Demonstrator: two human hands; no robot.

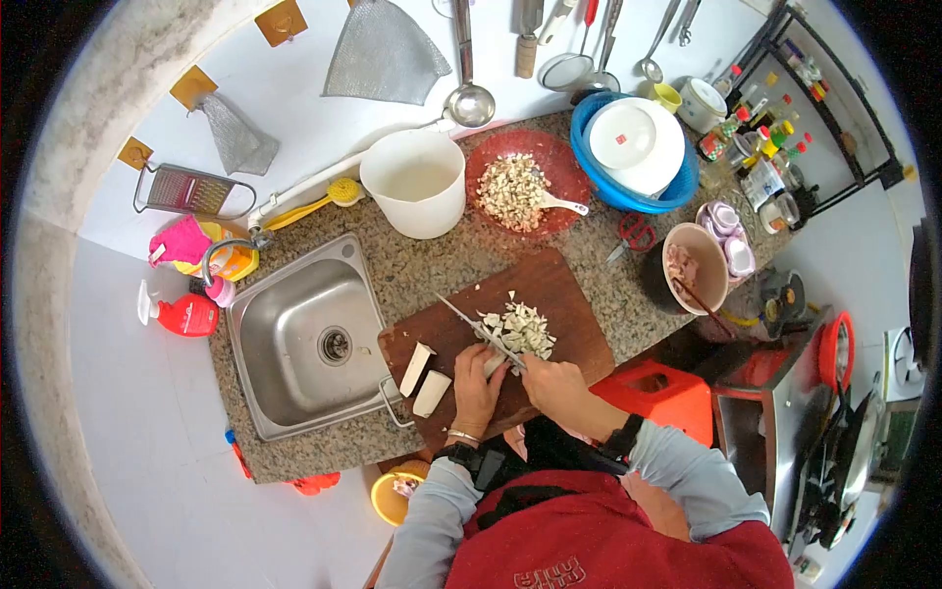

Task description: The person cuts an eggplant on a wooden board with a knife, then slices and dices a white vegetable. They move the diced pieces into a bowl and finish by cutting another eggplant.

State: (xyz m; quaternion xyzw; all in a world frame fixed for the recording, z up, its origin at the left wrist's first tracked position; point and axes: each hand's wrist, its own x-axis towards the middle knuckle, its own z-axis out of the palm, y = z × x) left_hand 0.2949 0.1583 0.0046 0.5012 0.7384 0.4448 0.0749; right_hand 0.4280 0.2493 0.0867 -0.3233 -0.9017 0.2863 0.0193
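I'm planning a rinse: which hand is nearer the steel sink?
Left: the left hand is just right of the steel sink; the right hand, gripping the knife, is farther right.

A bare strip of counter (456,263) gives passage between the cutting board (581,339) and the bucket (413,187). The bucket and the red basin (478,211) bound this strip at the rear. Across the board, the knife (469,318) blocks passage diagonally; the chopped pile (525,331) obstructs its far side. Toward the sink (294,334), two white pieces (432,395) and a metal handle (392,404) intervene. At right, scissors (636,236) and the bowl (721,257) with projecting chopsticks (703,302) restrict access.
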